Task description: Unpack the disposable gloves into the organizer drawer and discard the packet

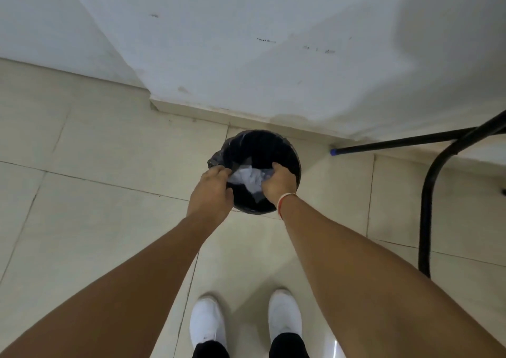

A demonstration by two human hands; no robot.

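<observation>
We hold the crumpled packet right over the black bin. Our left hand pinches one end and our right hand grips the other. It looks thin, light and soft, so we think it may float or catch on the rim. The bin's mouth is wide. A wall stands close behind, and a black chair leg is off to the right.

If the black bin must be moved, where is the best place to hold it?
Probably the bin's rim, at the two sides, reaching down from above: it stands upright and round against the wall, its mouth open upward. The liner may slip.
</observation>
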